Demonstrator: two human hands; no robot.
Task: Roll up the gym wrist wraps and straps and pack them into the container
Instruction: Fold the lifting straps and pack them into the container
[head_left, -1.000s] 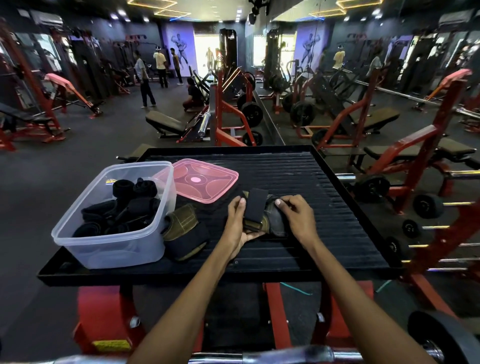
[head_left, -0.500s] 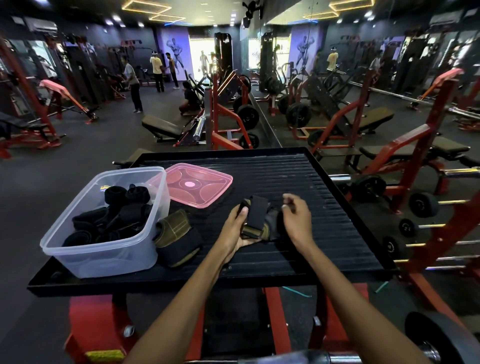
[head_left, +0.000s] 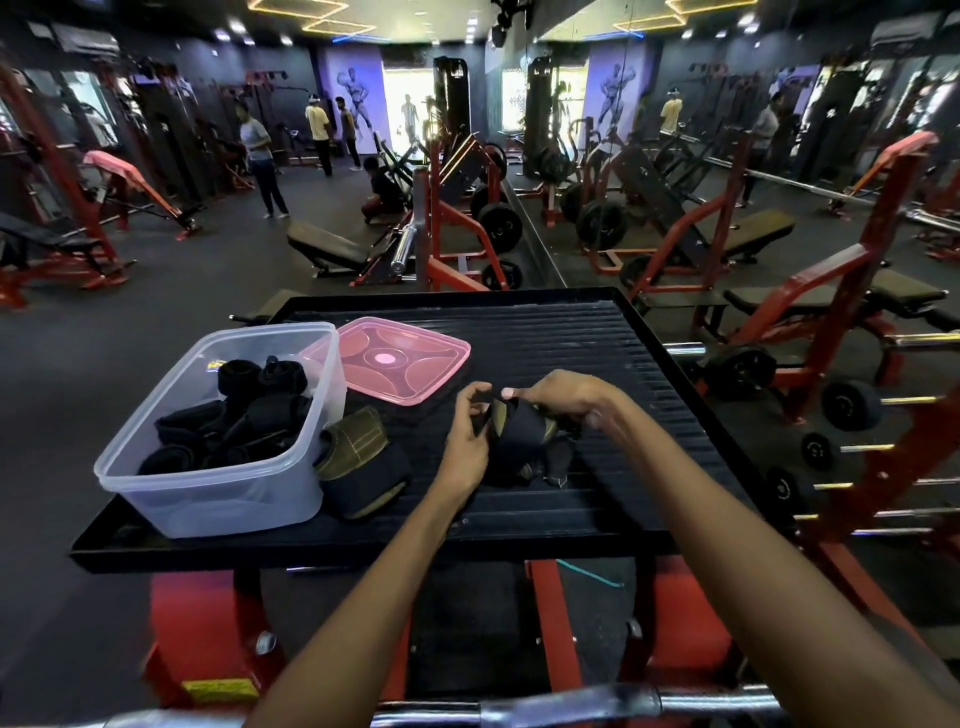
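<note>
A black bench (head_left: 597, 364) with ridges and a raised rim carries the things. A clear box (head_left: 218, 493) stands on its left side with dark rolls inside. A pink lid (head_left: 395, 358) lies flat just behind the box. A green and black wrap (head_left: 358, 462) lies beside the box, touching it. Another wrap (head_left: 519, 447) lies near the middle.

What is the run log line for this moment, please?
left hand: grips wrap | right hand: pinches wrap | container: open, part-filled | lid: beside

Both hands (head_left: 519, 415) grip a black wrap (head_left: 519, 441) beside the container (head_left: 218, 488).
</note>
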